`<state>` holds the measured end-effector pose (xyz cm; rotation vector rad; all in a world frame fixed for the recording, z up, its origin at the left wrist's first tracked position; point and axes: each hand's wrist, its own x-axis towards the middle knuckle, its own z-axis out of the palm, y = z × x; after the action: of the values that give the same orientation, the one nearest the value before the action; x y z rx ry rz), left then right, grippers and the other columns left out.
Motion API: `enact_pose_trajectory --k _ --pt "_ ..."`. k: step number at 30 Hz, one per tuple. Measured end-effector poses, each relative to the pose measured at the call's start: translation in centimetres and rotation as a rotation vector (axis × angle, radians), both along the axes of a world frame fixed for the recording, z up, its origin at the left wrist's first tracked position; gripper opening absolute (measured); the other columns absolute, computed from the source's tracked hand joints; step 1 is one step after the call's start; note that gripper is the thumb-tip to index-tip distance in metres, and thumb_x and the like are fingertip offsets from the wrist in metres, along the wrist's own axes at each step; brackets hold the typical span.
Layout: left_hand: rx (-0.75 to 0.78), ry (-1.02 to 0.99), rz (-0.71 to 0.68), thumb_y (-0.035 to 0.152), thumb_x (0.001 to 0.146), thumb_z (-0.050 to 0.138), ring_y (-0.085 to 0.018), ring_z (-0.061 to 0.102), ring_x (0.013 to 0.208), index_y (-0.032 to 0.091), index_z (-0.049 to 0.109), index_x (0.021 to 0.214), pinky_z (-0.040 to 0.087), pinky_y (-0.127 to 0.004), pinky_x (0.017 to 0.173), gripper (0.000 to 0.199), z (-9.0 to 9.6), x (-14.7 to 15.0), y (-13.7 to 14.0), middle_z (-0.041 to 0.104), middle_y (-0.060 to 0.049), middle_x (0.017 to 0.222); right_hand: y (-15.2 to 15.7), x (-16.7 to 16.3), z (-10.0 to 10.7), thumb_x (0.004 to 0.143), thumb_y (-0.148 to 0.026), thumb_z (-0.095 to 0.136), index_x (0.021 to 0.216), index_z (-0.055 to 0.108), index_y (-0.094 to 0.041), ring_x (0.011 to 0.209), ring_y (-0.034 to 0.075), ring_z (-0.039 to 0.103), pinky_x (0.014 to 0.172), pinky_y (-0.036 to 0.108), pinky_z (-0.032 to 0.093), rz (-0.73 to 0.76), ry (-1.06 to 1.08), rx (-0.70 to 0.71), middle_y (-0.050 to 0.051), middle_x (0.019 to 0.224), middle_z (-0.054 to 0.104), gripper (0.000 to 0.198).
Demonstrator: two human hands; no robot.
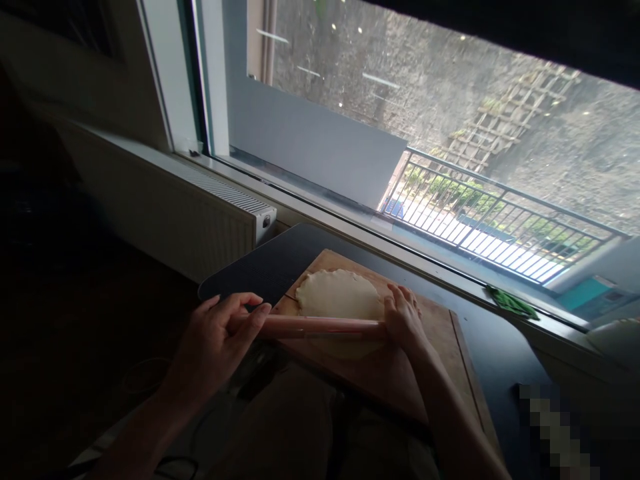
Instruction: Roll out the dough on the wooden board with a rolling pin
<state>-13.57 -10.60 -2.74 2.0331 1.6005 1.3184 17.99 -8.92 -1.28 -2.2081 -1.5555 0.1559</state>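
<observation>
A: Head view: the rolling pin (pixel 320 327) is lying across the near part of the dough (pixel 340 297), with its long axis running left to right, roughly parallel to the window sill (pixel 350 227). Confirm hand positions.

B: The left hand (pixel 217 340) is resting over the left end of the pin, fingers curled loosely on top rather than wrapped fully round it. The right hand (pixel 403 317) is pressing down on the right end, fingers lying over the pin; whether they are closing beneath it cannot be told. Both hands are sitting at about equal distance from the dough, one on each side.

A: Which way is the dough lying from the grip?

B: Most of the flat round is lying beyond the pin, toward the window, between the two hands. A smaller part is showing on the near side, below the pin. Any travel across the dough would be running at right angles to the pin's axis.

A: Supporting surface?

B: The dough is sitting on a wooden board (pixel 440 333), which is lying on a dark table (pixel 270 260) under the window. A radiator (pixel 220 213) is standing to the left, and a green item (pixel 510 302) is lying on the sill well to the right.
</observation>
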Motion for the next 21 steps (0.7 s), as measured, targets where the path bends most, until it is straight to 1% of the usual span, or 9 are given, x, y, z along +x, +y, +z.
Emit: enact_pose_trajectory --k 3,5,6,8,12,14,16,19,21 --pt "0.022 0.024 0.001 0.05 0.084 0.049 -0.02 0.061 0.086 0.024 0.06 0.091 0.045 -0.033 0.081 0.029 0.3 -0.2 0.5 0.067 -0.001 0.09 5.3 -0.4 1.3 0.087 -0.034 0.029 0.133 0.044 -0.017 0.132 0.03 0.027 0.104 0.054 0.022 -0.04 -0.014 -0.037 0.014 0.139 0.039 0.051" --pt "0.039 0.031 0.011 0.051 0.084 0.05 -0.02 0.061 0.084 0.024 0.06 0.091 0.045 -0.032 0.08 0.03 0.3 -0.3 0.8 0.067 -0.001 0.09 6.7 -0.6 1.7 0.087 -0.034 0.031 0.132 0.046 -0.016 0.131 0.032 0.028 0.103 0.056 0.023 -0.042 -0.02 -0.041 0.015 0.137 0.041 0.05" --pt "0.04 0.031 0.013 0.051 0.083 0.05 -0.02 0.061 0.084 0.024 0.06 0.092 0.046 -0.032 0.08 0.03 0.2 -0.3 0.8 0.068 -0.001 0.09 6.5 -0.6 1.6 0.087 -0.034 0.031 0.131 0.046 -0.017 0.131 0.032 0.027 0.103 0.056 0.023 -0.039 -0.022 -0.041 0.014 0.137 0.041 0.05" --pt "0.033 0.029 0.005 0.051 0.083 0.051 -0.02 0.061 0.087 0.024 0.06 0.094 0.046 -0.031 0.08 0.03 0.0 -0.3 0.7 0.067 -0.001 0.092 4.1 -0.5 1.0 0.089 -0.035 0.027 0.132 0.045 -0.02 0.133 0.029 0.026 0.105 0.053 0.022 -0.029 -0.023 -0.025 0.011 0.139 0.04 0.049" --pt "0.022 0.03 0.001 0.051 0.083 0.051 -0.02 0.061 0.089 0.024 0.06 0.094 0.045 -0.03 0.081 0.03 -0.4 -0.2 0.0 0.067 0.0 0.093 -2.7 0.0 -0.8 0.091 -0.037 0.02 0.131 0.045 -0.027 0.136 0.023 0.019 0.109 0.051 0.016 0.013 0.004 0.063 0.005 0.144 0.033 0.048" --pt "0.02 0.027 0.019 0.051 0.083 0.051 -0.019 0.061 0.086 0.024 0.06 0.093 0.045 -0.03 0.08 0.03 -0.3 0.0 -0.2 0.067 0.0 0.093 -3.7 0.2 -1.2 0.091 -0.038 0.02 0.131 0.044 -0.028 0.137 0.022 0.018 0.11 0.05 0.014 0.028 0.024 0.084 0.004 0.145 0.031 0.048" --pt "0.016 0.03 0.033 0.052 0.083 0.049 -0.018 0.062 0.084 0.024 0.059 0.091 0.045 -0.03 0.078 0.031 0.1 0.2 -0.1 0.067 0.0 0.091 -2.0 0.4 -1.0 0.091 -0.038 0.02 0.133 0.042 -0.026 0.136 0.023 0.019 0.109 0.049 0.016 0.01 0.038 0.082 0.005 0.146 0.03 0.049" --pt "0.033 0.048 0.05 0.053 0.084 0.047 -0.018 0.063 0.082 0.023 0.059 0.09 0.046 -0.029 0.075 0.032 0.8 0.5 0.9 0.067 0.0 0.089 3.7 0.3 0.1 0.092 -0.04 0.019 0.137 0.037 -0.018 0.133 0.027 0.024 0.105 0.051 0.021 -0.023 0.035 0.049 0.013 0.143 0.033 0.053" --pt "0.056 0.058 0.084 0.053 0.084 0.048 -0.017 0.063 0.079 0.023 0.059 0.089 0.046 -0.028 0.073 0.032 1.2 0.6 2.1 0.067 0.0 0.085 7.2 0.0 1.2 0.092 -0.04 0.02 0.136 0.037 -0.013 0.13 0.03 0.027 0.102 0.053 0.022 0.002 0.029 0.049 0.017 0.14 0.036 0.054"
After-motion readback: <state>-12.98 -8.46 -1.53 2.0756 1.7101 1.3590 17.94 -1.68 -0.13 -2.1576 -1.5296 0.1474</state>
